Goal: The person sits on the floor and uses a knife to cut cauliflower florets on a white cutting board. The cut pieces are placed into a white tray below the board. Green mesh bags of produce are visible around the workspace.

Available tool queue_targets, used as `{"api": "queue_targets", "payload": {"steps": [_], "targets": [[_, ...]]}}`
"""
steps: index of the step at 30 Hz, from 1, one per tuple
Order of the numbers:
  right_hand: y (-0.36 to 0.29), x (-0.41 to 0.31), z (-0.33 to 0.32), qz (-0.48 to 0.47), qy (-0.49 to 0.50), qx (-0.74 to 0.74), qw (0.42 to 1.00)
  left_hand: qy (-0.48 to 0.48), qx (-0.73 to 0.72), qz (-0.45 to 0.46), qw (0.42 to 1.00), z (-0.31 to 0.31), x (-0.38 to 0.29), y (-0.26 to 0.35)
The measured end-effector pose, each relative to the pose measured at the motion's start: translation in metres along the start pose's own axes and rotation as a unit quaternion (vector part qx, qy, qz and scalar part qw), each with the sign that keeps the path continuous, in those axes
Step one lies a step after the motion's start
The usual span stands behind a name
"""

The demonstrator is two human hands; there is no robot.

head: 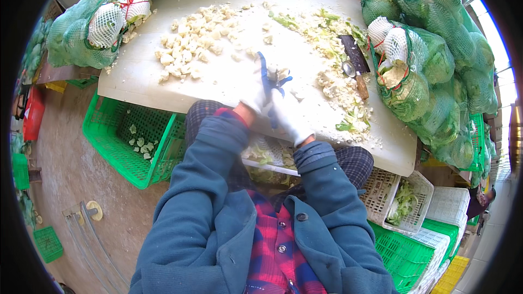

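My left hand (pixel 258 87) and my right hand (pixel 289 108) wear white gloves with blue palms and meet over the table's near edge. A pale piece, likely cauliflower (pixel 280 74), shows between them. Motion blur hides which hand bears it. The left fingers point away from me, close to the piece; the right fingertips lie against its near side. Left of my hands, cut cauliflower florets (pixel 192 45) form a loose pile on the white table (pixel 143 83). On the right lie cauliflower scraps and leaves (pixel 327 65), with a dark-bladed cleaver (pixel 354 55) and a peeler-like metal tool (pixel 348 68) beside them.
Green net bags of cauliflower stand at the left (pixel 77 36) and right (pixel 433 61). A green crate (pixel 122 139) with several florets sits below the table's left edge. White crates (pixel 412 200), one with leaves, stand at the lower right. A person (pixel 481 202) is at the far right.
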State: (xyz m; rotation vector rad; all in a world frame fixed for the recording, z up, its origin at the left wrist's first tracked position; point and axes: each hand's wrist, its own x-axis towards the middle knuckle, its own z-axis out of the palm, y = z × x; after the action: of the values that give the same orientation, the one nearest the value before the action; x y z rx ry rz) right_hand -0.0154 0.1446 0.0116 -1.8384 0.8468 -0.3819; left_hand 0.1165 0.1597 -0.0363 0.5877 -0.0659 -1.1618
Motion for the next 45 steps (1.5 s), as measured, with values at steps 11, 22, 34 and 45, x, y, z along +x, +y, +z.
{"api": "queue_targets", "payload": {"steps": [11,22,34,45], "targets": [[-0.027,-0.001,-0.060,0.163,-0.092,0.012,0.982,-0.032,0.001,-0.037,0.999,-0.021,0.006,0.040],[-0.048,0.001,-0.024,0.130,-0.128,-0.127,0.975,-0.016,0.230,0.026,0.973,-0.018,0.004,0.045],[-0.012,0.010,-0.006,-0.224,0.010,-0.318,0.921,0.000,0.421,0.055,0.906,-0.017,-0.018,0.064],[-0.027,0.008,-0.006,0.130,-0.112,0.128,0.977,-0.053,0.031,0.044,0.997,-0.039,-0.003,0.052]]}}
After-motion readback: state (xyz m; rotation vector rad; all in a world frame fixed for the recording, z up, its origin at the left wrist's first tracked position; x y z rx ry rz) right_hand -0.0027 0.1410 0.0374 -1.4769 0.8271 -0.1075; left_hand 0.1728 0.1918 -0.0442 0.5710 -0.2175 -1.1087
